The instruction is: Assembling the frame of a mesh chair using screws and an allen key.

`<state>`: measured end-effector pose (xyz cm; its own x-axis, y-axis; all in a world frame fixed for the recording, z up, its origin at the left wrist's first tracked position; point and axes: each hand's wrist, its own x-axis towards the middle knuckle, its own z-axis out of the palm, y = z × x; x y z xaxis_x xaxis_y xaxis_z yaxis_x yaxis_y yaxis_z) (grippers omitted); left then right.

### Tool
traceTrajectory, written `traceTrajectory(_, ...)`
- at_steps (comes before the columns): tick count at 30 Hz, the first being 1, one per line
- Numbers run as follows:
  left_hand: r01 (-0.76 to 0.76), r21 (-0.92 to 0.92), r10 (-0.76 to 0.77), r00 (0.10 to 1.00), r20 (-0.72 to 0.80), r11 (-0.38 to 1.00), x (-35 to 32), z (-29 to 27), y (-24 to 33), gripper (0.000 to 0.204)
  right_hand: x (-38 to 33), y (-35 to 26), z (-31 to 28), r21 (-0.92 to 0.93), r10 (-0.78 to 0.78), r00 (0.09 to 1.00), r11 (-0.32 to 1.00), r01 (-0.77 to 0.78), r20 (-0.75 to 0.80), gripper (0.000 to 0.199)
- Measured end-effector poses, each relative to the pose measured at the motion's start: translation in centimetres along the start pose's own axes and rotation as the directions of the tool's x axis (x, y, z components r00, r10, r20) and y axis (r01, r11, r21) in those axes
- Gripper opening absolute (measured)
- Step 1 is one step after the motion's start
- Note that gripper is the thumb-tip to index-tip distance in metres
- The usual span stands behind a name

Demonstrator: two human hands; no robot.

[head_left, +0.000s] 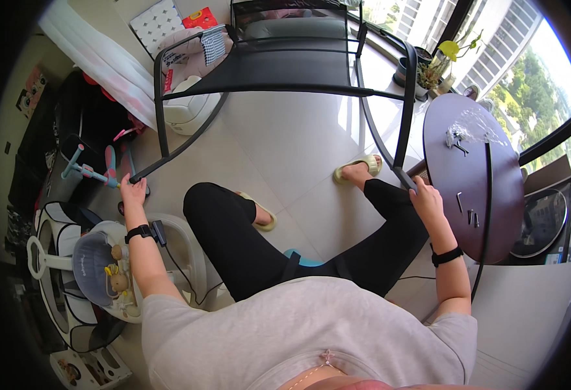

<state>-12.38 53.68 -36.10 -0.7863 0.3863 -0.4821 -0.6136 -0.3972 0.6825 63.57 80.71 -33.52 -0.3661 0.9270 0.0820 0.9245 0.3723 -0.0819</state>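
Observation:
A black metal-framed rocking chair (285,70) with a dark fabric sling seat stands in front of me. Its two curved rockers reach back toward my sides. My left hand (133,192) is at the end of the left rocker (158,164), fingers bent around its tip. On the other side, my right hand (426,196) grips the tip of the right rocker (399,174), next to the round table's edge. Part of that grip is hidden by the back of the hand. Both arms are spread wide, with my knees apart between the rockers.
To the right, a round dark table (451,214) carries clear plastic wrap (470,127), a hex key (459,201), several bolts and a long black bar (487,195). A child's scooter (90,170) and a baby seat (97,266) stand left. Potted plants (428,75) line the window.

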Motion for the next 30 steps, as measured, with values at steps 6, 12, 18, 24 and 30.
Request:
traceTrajectory(6,-0.135,0.061,0.135,0.991,-0.001,0.989,5.2,1.7,1.7,0.056,-1.3,-5.8,0.7,0.083,-0.004,0.999,0.996,0.007,-0.035,0.023)
traceTrajectory(12,-0.323,0.354,0.326,0.944,0.051,0.878,8.0,4.2,2.6,0.044,-2.7,-12.0,3.2,0.157,-0.077,0.997,0.984,0.08,-0.031,0.014)
traceTrajectory(18,-0.21,0.356,-0.032,0.823,0.568,0.911,-6.5,15.5,-4.5,0.034,-4.6,-16.9,6.5,0.214,-0.039,0.997,0.975,0.052,-0.063,0.018)
traceTrajectory(24,-0.147,0.504,-0.412,0.409,0.814,0.851,-24.3,26.2,-14.1,0.034,-6.4,-17.5,6.5,0.43,0.022,0.975,0.895,-0.118,0.222,0.037)
traceTrajectory(30,-0.041,0.808,-0.702,0.47,0.535,0.588,-23.8,26.8,-30.2,0.043,-7.9,-16.5,10.3,0.655,0.064,0.871,0.633,-0.413,0.488,0.054)
